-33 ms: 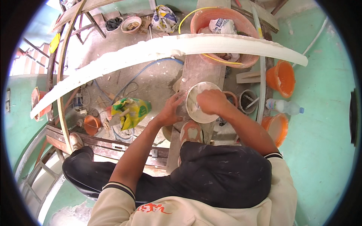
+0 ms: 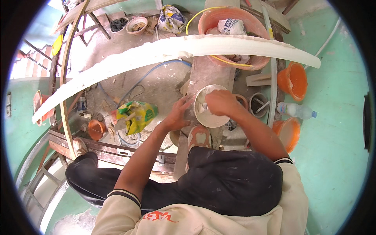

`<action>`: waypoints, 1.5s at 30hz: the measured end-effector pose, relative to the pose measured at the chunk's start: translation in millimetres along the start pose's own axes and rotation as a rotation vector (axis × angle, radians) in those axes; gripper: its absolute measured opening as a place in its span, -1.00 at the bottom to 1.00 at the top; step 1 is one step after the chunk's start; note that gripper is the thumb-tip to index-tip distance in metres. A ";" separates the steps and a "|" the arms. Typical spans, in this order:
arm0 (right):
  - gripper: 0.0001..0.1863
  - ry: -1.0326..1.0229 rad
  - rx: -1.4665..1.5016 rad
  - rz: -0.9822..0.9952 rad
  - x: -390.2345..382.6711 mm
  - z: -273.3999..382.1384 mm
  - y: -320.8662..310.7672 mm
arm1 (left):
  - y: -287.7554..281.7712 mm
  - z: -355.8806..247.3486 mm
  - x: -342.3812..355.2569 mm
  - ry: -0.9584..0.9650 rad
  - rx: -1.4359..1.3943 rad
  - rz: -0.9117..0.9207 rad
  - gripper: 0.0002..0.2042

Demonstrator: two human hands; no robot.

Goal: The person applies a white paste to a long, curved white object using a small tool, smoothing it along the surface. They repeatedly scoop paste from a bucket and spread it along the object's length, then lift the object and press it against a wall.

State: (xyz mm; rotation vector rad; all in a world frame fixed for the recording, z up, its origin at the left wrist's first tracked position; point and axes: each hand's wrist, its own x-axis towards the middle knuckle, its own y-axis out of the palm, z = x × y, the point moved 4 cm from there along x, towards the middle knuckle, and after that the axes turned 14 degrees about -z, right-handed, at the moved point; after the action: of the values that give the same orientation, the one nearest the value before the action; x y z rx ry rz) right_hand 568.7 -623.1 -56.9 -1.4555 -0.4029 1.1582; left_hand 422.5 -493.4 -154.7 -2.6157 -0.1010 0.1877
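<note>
A white bowl [image 2: 207, 121] sits on a plank between my hands, just beyond my shoe [image 2: 197, 137]. My left hand [image 2: 178, 115] is at the bowl's left side, fingers apart and curved, thumb low by the rim. My right hand [image 2: 219, 102] is closed inside the bowl; whatever its fingers hold is hidden, and pale material shows around them. Beyond both hands a long white moulded strip [image 2: 211, 46], with rough material along its upper edge, spans the scaffold from left to right. A yellow-green bag [image 2: 135, 119] lies to the left of my left hand.
A large pink tub [image 2: 207, 23] holds bags. Orange buckets [image 2: 291, 80], a plastic bottle [image 2: 293, 111] and a grey pot [image 2: 258, 105] stand at the right. Wooden rails [image 2: 64, 90] and beams frame the space, with hoses [image 2: 141, 80] and debris below.
My right hand has shifted very slightly up within the bowl. My left hand stays beside it.
</note>
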 end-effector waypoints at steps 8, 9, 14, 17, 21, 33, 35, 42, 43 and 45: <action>-0.74 0.080 0.320 -0.088 -5.0 -47.5 3.7 | 7.7 2.6 -2.1 -0.022 -0.004 -0.024 0.09; -0.72 0.068 0.413 -0.130 -13.9 -54.6 9.4 | 7.6 2.4 -2.5 -0.032 -0.007 -0.031 0.09; -0.72 0.203 0.398 -0.239 -43.1 -69.2 19.4 | 3.0 -2.3 0.1 -0.054 -0.008 -0.021 0.08; -0.75 0.144 0.215 -0.288 -34.5 -53.4 26.0 | 4.8 -0.7 0.1 -0.038 0.002 -0.028 0.08; -0.77 0.124 0.208 -0.251 -19.8 -36.1 22.2 | 5.8 1.4 -2.0 0.000 0.070 -0.021 0.08; -0.52 0.248 0.907 -0.559 -86.1 -107.0 77.4 | -13.3 12.6 16.0 -0.150 -0.094 -0.075 -0.19; -0.48 0.310 1.043 -0.607 -98.0 -108.8 55.5 | -29.0 15.9 19.4 -0.195 -0.135 -0.212 -0.30; -0.55 0.723 0.864 -1.272 -163.6 -198.1 47.1 | -14.1 -61.7 87.8 -0.166 -0.561 -0.328 -0.71; -0.56 0.773 0.942 -1.273 -171.0 -205.2 34.4 | -12.0 -96.8 94.5 -0.302 -0.607 -0.272 -0.71; -0.55 0.906 0.842 -1.424 -175.4 -240.5 48.7 | 3.8 -134.6 112.4 -0.304 -0.631 -0.182 -0.68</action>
State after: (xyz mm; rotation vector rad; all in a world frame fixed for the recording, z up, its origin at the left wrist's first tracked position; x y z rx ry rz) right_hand 668.9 -907.4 -66.9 -0.4974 -0.1578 -0.4978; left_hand 554.2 -550.3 -53.7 -3.1533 -0.5868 0.5661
